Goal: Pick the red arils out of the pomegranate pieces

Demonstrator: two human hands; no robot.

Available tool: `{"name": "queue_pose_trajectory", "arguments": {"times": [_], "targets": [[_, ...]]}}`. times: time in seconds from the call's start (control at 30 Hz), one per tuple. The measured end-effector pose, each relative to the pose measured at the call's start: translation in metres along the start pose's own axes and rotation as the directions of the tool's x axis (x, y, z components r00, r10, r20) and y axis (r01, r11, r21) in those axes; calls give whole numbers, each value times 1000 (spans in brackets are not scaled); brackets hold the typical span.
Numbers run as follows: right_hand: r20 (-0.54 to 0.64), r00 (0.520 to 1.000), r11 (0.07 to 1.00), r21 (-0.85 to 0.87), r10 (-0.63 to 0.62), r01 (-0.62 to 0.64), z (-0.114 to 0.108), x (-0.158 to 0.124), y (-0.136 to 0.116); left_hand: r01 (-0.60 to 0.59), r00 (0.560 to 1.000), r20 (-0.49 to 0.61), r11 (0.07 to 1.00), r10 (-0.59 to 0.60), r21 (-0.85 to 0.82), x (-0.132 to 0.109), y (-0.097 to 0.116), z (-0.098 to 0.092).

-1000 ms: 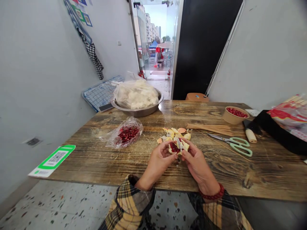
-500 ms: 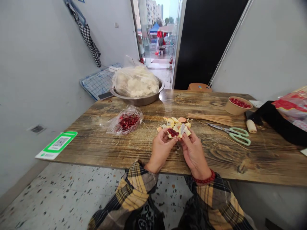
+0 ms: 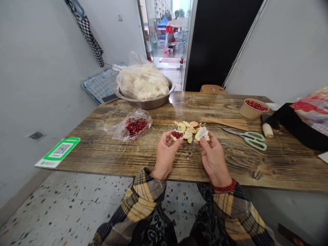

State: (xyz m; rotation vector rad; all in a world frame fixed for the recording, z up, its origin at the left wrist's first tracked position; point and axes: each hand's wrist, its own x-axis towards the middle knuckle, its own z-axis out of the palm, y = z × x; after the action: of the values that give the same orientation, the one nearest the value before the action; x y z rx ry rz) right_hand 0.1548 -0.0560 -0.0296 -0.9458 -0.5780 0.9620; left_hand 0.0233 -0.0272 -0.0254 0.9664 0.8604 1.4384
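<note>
My left hand (image 3: pixel 166 153) is closed on a pomegranate piece (image 3: pixel 177 134) whose red seeds face up. A pale piece of pomegranate peel (image 3: pixel 202 133) is pinched in my right hand (image 3: pixel 212 155), with its whitish inner side showing. The two hands are apart, just above the wooden table (image 3: pixel 123 159). Behind and between them lies a small heap of yellowish peel scraps (image 3: pixel 189 131). To the left sits a clear plastic bag (image 3: pixel 120 131) with loose red pomegranate seeds (image 3: pixel 137 126) in it.
A metal basin (image 3: pixel 151 103) holds a bag of white, fluffy stuff (image 3: pixel 146 82). Thin wooden sticks (image 3: pixel 222 122), green-handled scissors (image 3: pixel 253 138) and a paper bowl (image 3: pixel 249 112) of red seeds lie to the right. A QR-code card (image 3: pixel 51 159) is at the left edge.
My hands have moved apart, the left one with the seeded piece and the right one with the peel. The whole view has shifted slightly.
</note>
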Motion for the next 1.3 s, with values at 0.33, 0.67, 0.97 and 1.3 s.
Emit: {"name": "queue_pose_trajectory", "arguments": {"times": [0.33, 0.67, 0.97, 1.3], "targets": [[429, 885, 813, -571, 181, 110, -33, 7, -9, 68, 998, 7, 998, -68, 4, 11, 11, -25], [613, 780, 453, -735, 127, 504, -18, -3, -8, 104, 993, 51, 994, -105, 25, 9, 14, -28], [464, 885, 545, -733, -35, 406, -29, 4, -16, 124, 988, 84, 989, -131, 75, 5, 10, -24], [363, 927, 821, -499, -93, 278, 1, -8, -7, 47, 989, 141, 999, -49, 21, -3, 13, 5]]}}
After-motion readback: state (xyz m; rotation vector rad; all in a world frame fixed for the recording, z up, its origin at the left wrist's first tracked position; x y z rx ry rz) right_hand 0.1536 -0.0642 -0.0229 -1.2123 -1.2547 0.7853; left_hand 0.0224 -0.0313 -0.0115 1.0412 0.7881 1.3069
